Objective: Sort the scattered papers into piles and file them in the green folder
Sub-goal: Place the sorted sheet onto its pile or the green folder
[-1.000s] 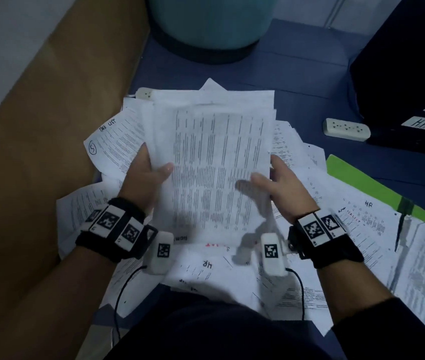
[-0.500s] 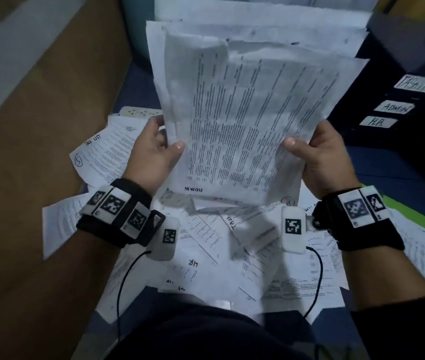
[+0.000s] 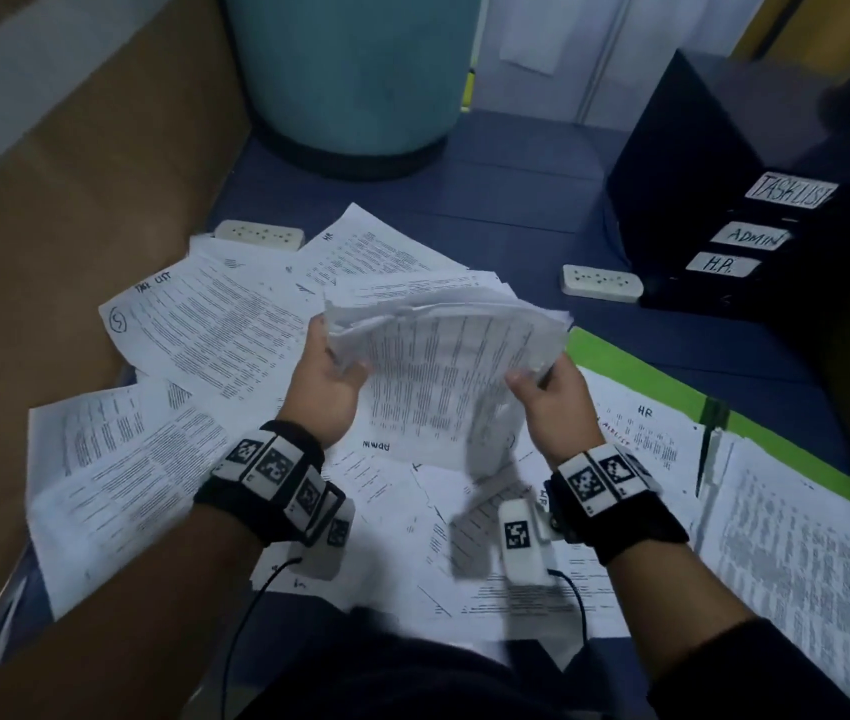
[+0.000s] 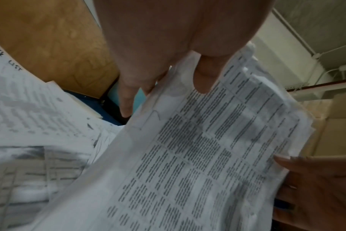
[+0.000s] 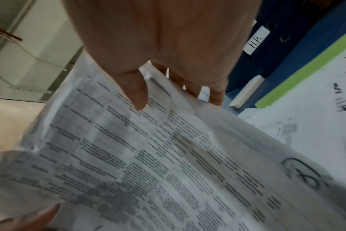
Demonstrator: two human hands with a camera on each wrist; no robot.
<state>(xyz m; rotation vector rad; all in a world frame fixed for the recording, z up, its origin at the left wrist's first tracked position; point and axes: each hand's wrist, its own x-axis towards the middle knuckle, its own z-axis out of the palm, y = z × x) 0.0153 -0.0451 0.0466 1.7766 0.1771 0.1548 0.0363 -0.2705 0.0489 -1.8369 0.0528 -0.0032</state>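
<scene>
Both hands hold a stack of printed sheets above the table, its bottom edge marked ADMIN. My left hand grips the stack's left edge, thumb on top and fingers underneath. My right hand grips the right edge the same way, thumb on the print. Scattered papers cover the blue table below, some marked TASK LIST and HR. The green folder lies open at the right under more sheets, and its edge shows in the right wrist view.
A black drawer unit labelled TASKLIST, ADMIN and H.R. stands at the back right. Two white power strips lie on the table. A teal barrel stands at the back, and a brown cardboard wall runs along the left.
The stack, lifted upright half a second ago, has come down and tilted flatter over the table. Both hands keep their hold on its edges.
</scene>
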